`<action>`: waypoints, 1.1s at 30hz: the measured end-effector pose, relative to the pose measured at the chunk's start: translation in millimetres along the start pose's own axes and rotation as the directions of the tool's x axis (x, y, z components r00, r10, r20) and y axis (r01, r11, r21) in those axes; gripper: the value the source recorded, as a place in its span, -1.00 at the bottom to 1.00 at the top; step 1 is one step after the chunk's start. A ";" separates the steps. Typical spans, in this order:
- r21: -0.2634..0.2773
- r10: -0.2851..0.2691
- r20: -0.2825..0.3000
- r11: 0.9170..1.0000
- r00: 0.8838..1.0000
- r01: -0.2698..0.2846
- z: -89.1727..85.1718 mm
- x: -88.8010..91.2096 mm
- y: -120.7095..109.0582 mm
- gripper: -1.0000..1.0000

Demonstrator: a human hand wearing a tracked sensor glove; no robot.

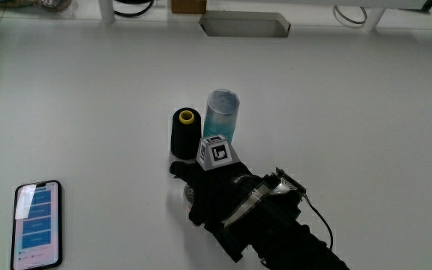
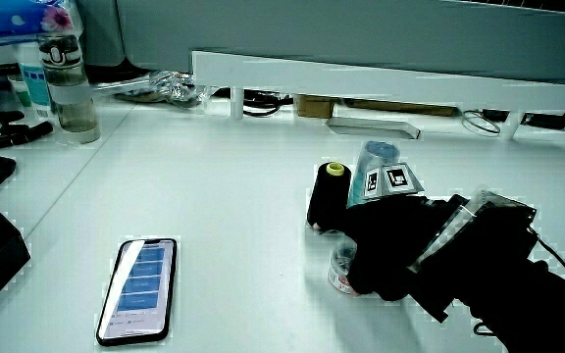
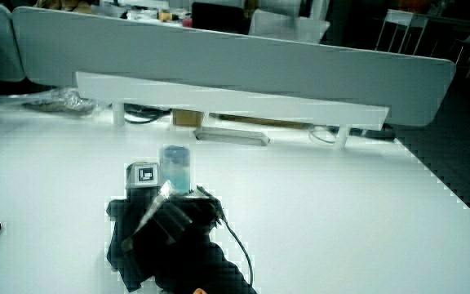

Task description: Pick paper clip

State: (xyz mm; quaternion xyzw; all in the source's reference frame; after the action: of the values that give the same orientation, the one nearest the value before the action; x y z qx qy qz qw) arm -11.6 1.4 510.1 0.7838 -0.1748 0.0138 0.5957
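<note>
No paper clip shows plainly on its own. A small round clear container (image 1: 190, 194) (image 2: 338, 269) peeks out from under the hand, on the table nearer to the person than the black thread spool with a yellow core (image 1: 185, 133) (image 2: 328, 196). The hand (image 1: 216, 191) (image 2: 390, 250) (image 3: 157, 233) lies low over this container and covers most of it. Its patterned cube (image 1: 216, 152) (image 2: 397, 179) (image 3: 146, 174) sits just in front of a blue translucent tumbler (image 1: 221, 112) (image 2: 373, 165) (image 3: 175, 167) that stands beside the spool.
A phone (image 1: 36, 225) (image 2: 142, 287) lies screen up near the table's edge by the person. A shallow white tray (image 1: 244, 25) (image 3: 231, 135) sits under the low partition shelf. In a side view a clear bottle (image 2: 67, 88) stands at a table corner. A thin cable (image 1: 317, 217) trails from the forearm.
</note>
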 end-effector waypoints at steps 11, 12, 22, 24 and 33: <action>0.091 0.059 -0.012 0.994 0.998 -0.058 0.5 -6.2 4.4 0.86; 0.114 0.061 -0.008 0.992 0.998 -0.060 1.1 -7.2 3.8 0.90; 0.118 0.067 -0.019 0.991 0.998 -0.064 2.0 -4.5 -2.4 1.00; 0.129 0.062 -0.014 0.990 0.998 -0.060 5.0 -3.6 -6.0 1.00; 0.114 0.098 -0.019 0.989 0.995 -0.095 14.4 11.4 -26.3 1.00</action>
State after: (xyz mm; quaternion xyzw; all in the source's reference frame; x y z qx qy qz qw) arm 4.0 -9.1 484.1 0.8068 -0.2040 0.0622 0.5510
